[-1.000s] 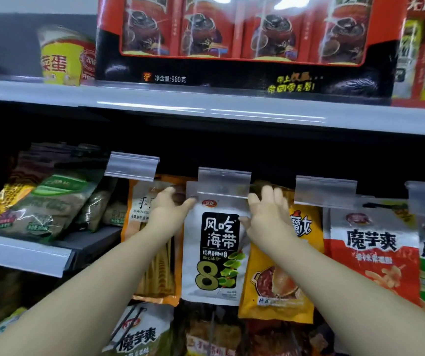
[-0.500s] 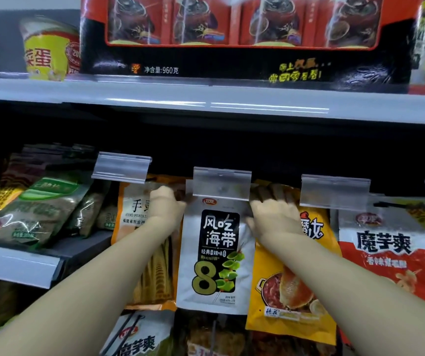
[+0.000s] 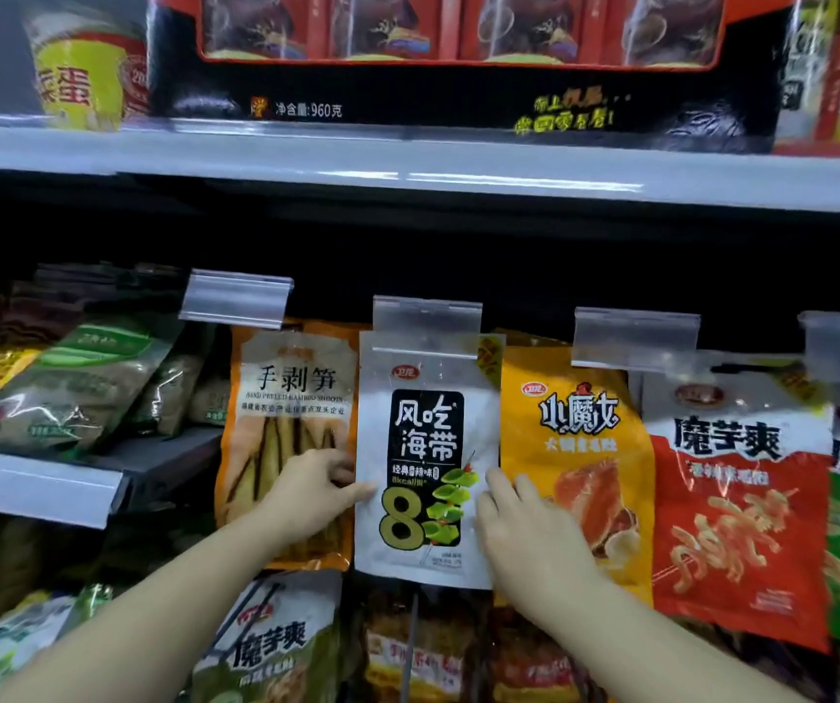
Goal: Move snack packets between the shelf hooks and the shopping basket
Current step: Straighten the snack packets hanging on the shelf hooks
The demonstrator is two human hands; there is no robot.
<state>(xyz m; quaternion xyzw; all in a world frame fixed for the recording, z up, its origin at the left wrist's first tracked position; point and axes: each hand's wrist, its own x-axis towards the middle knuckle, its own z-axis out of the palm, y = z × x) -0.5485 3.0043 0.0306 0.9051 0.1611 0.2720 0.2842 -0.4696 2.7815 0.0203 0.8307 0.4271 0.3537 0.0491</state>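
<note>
A white seaweed snack packet [image 3: 428, 449] with a black label and a big "8" hangs from the middle shelf hook under a clear price tag holder [image 3: 427, 317]. My left hand [image 3: 314, 492] pinches the packet's left edge at mid height, thumb on the front. My right hand [image 3: 527, 530] touches the packet's right edge with its fingers fairly straight. The shopping basket is not in view.
An orange bamboo shoot packet [image 3: 291, 423] hangs to the left and a yellow packet [image 3: 580, 438] and a red-and-white packet [image 3: 737, 489] to the right. More packets hang below. A shelf [image 3: 27, 479] with green bags juts out at left. Boxed goods stand on the shelf above.
Both hands have slid down from the top of the white packet, near the hook, to its middle edges. The packet stays on the hook.
</note>
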